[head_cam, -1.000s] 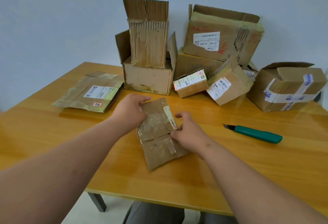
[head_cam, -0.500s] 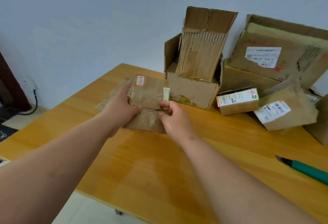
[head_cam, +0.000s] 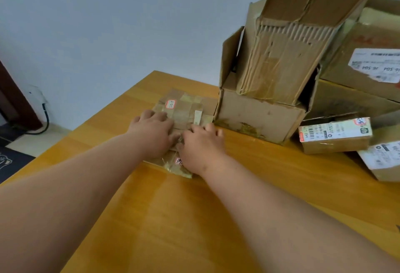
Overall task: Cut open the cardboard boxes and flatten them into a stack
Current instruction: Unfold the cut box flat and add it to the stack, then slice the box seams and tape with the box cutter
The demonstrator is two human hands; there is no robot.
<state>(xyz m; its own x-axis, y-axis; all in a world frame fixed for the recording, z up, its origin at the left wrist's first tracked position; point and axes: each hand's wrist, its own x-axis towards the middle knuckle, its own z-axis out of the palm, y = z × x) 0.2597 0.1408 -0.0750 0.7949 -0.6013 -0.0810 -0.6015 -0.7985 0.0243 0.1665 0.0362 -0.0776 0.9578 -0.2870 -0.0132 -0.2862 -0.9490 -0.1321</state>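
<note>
i'm at the stacking step: both hands are down on a flattened box [head_cam: 186,110] that sits on top of the stack [head_cam: 173,165] at the middle of the frame, on the far part of the tabletop [head_cam: 194,218]. my left hand [head_cam: 154,131] lies palm down with fingers fairly straight, pressing the near left part of the cardboard. my right hand [head_cam: 201,143] is just beside it, touching it at the thumb side, fingers spread and slightly bent, pressing the near right edge. neither hand seems to be gripping anything; both look open and flat on the sheet. a lower sheet of the stack peeks out under my right wrist, with a small label on it, so the top piece is not squared up with what is beneath.

just right of the stack, close to touching its far corner, stands an open box [head_cam: 259,119] with a tall ribbed box [head_cam: 287,56] leaning inside it. further right, a small labelled box [head_cam: 335,135] and more boxes [head_cam: 368,62] stacked behind it are waiting, uncut as far as i can judge.

next, i'd say, press the sheet flat, let go, then reach right for another box. the knife is not in view, so i'd have to look for it first.
</note>
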